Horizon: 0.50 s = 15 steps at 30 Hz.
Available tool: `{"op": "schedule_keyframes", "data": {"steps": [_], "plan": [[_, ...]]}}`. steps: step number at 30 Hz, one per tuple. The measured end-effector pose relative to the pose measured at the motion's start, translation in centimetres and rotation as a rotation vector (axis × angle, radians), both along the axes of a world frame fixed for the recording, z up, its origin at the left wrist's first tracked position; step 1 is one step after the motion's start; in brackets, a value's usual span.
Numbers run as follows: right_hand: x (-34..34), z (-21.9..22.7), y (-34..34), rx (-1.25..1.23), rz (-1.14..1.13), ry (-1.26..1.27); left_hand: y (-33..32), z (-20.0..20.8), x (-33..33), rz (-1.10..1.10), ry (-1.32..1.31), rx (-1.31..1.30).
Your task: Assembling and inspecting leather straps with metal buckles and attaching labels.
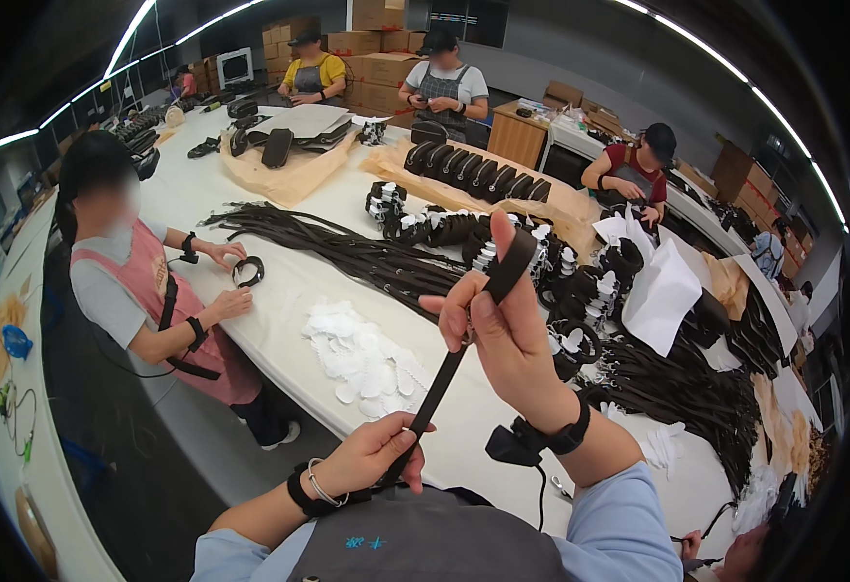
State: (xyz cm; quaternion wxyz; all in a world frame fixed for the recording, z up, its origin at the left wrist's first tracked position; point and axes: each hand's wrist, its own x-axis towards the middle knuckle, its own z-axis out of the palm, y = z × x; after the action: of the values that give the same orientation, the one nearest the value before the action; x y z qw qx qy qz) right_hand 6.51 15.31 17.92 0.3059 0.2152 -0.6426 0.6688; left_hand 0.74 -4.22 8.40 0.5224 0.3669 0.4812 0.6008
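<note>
A dark brown strap (439, 390) runs slantwise between my two hands, in front of my apron. Its lower part is gripped by my left hand (367, 459), fingers and thumb closed on it. Higher up and farther right, my right hand (514, 354) pinches the strap between thumb and fingers, and its upper stretch bends over the raised fingers. A small metal piece seems to sit at that pinch, too small to tell. Beyond my left hand lies a heap of white paper tags (362, 357) on the white table (279, 281).
Long dark straps (338, 254) lie bunched across the table, with another bundle (677, 398) at right. Coiled straps with white tags (590, 291) are grouped beyond my right hand. Dark cases (474, 173) stand in a row farther off. A co-worker (153, 281) at left handles a coiled strap.
</note>
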Motion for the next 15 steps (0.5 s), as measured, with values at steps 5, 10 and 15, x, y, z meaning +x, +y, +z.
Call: {"op": "schedule_keyframes", "data": {"steps": [5,10,15], "plan": [[0.4,-0.1,0.2,1.13,-0.456,-0.081,-0.4,0.5,0.3,0.113,-0.015,-0.033],[1.1,-2.4,-0.1,1.448,-0.487,0.136,-0.4,1.4,0.2,0.16,-0.012,-0.042],[2.4,-4.1,1.0,1.55,-0.242,0.015,-0.8,1.1,-0.7,0.14,-0.08,-0.128]]}}
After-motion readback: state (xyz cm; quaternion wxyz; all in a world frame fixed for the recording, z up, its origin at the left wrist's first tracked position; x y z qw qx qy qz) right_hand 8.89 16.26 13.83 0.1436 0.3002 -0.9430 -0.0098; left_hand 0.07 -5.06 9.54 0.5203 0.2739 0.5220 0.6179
